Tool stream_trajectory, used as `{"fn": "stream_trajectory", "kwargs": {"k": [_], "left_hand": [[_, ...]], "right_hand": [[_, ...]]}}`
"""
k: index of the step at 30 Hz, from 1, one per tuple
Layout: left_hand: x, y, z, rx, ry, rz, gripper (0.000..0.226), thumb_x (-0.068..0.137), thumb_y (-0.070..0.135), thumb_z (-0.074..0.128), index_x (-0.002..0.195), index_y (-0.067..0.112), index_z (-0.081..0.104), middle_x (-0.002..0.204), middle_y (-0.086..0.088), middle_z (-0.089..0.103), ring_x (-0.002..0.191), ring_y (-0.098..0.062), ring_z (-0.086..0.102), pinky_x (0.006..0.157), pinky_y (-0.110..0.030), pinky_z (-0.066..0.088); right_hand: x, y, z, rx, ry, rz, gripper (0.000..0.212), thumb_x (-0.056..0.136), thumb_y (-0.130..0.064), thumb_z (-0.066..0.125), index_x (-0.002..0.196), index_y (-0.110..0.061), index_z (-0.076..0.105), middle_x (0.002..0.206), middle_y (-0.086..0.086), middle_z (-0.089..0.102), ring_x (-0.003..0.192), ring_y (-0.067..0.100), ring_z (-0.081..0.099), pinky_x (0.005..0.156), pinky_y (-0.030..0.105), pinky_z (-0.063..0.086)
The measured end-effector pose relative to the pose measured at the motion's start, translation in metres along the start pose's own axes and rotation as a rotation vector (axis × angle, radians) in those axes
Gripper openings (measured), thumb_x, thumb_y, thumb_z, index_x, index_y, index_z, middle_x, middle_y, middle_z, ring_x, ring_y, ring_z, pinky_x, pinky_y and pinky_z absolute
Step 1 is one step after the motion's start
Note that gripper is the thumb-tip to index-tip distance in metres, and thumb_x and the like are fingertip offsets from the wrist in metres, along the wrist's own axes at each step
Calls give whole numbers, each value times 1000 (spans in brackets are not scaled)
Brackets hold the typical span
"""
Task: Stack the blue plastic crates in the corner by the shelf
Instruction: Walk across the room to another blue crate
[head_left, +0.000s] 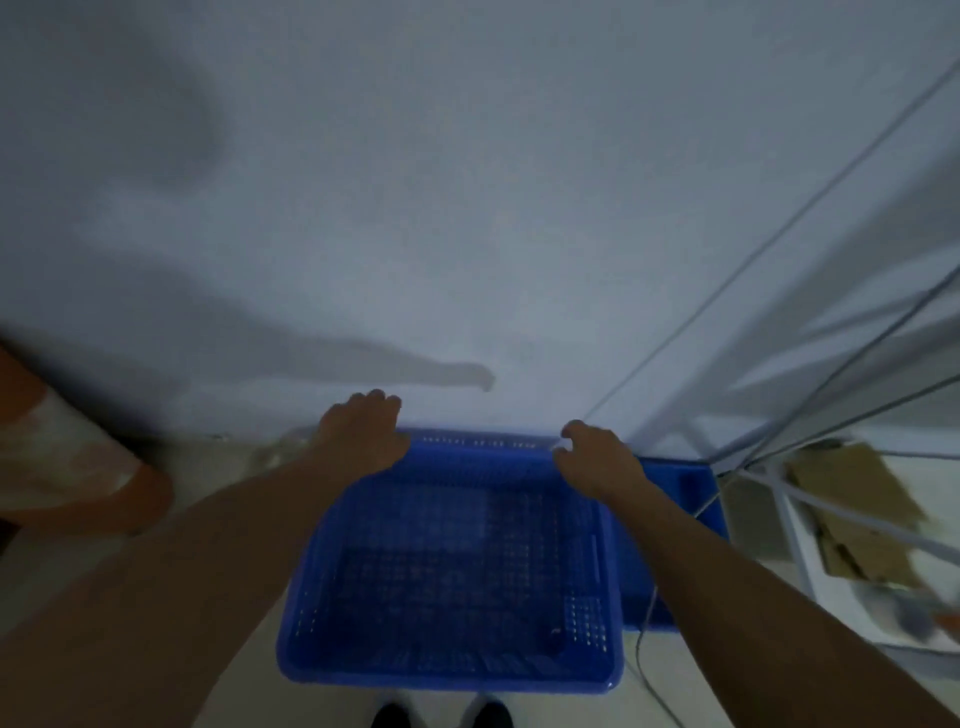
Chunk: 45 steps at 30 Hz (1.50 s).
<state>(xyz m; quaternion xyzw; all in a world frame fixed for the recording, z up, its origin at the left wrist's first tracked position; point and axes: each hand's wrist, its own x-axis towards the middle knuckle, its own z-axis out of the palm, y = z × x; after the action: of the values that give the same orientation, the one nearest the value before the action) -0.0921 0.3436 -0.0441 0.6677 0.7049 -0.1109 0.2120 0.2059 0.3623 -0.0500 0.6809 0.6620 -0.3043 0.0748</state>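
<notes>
A blue perforated plastic crate (447, 582) sits on the floor against the white wall, below me and open side up. A second blue crate (680, 499) shows partly behind its right side, beside the shelf. My left hand (363, 436) rests over the crate's far left corner, fingers bent over the rim. My right hand (597, 457) hovers at the far right corner, its fingers curled and apart, just off the rim. The picture is dim and blurred.
A white metal shelf frame (779, 493) stands at the right with flattened cardboard (852, 499) on its low level. A thin cable (644, 623) hangs down by the crate's right side. An orange and pale object (78, 467) lies at left. My shoes (441, 714) show below.
</notes>
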Motion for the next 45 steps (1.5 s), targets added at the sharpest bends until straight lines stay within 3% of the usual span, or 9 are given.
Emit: {"fn": "stream_trajectory", "kwargs": {"k": [9, 18, 22, 31, 37, 45], "left_hand": [[-124, 68, -268, -12, 414, 100, 52, 101, 46, 51, 145, 19, 56, 145, -5, 57, 131, -29, 55, 104, -41, 47], [-283, 112, -391, -28, 607, 102, 60, 99, 50, 53, 149, 17, 52, 148, -7, 56, 133, -31, 55, 107, -43, 47], [-353, 142, -403, -11, 658, 97, 59, 100, 51, 52, 147, 16, 53, 148, -8, 55, 133, -31, 54, 107, -44, 47], [-472, 181, -377, 41, 657, 69, 61, 99, 51, 52, 150, 17, 50, 151, -7, 53, 135, -30, 54, 106, -43, 46], [-550, 182, -357, 59, 679, 76, 62, 99, 52, 52, 150, 16, 50, 151, -7, 52, 135, -30, 53, 106, -43, 47], [-633, 181, -301, 67, 639, 125, 63, 99, 52, 53, 152, 18, 48, 153, -6, 51, 136, -30, 53, 106, -43, 47]], "right_hand": [[-149, -123, -257, -73, 343, -171, 46, 97, -36, 48, 140, -20, 50, 138, 7, 57, 125, 28, 54, 96, 39, 46], [-317, -145, -379, -176, 571, -244, 44, 97, -34, 48, 138, -19, 51, 135, 4, 59, 122, 26, 56, 87, 38, 44], [-381, -133, -391, -194, 617, -304, 46, 96, -35, 49, 139, -19, 50, 136, 5, 59, 123, 27, 56, 93, 40, 47], [-495, -95, -377, -211, 632, -338, 47, 97, -36, 50, 139, -16, 50, 131, 6, 60, 117, 27, 59, 89, 39, 49], [-574, -76, -348, -169, 659, -321, 50, 96, -36, 51, 143, -18, 47, 138, 8, 57, 121, 30, 57, 96, 42, 49], [-673, -52, -291, -204, 656, -259, 49, 96, -35, 49, 140, -17, 48, 134, 7, 59, 120, 29, 57, 94, 42, 47]]}}
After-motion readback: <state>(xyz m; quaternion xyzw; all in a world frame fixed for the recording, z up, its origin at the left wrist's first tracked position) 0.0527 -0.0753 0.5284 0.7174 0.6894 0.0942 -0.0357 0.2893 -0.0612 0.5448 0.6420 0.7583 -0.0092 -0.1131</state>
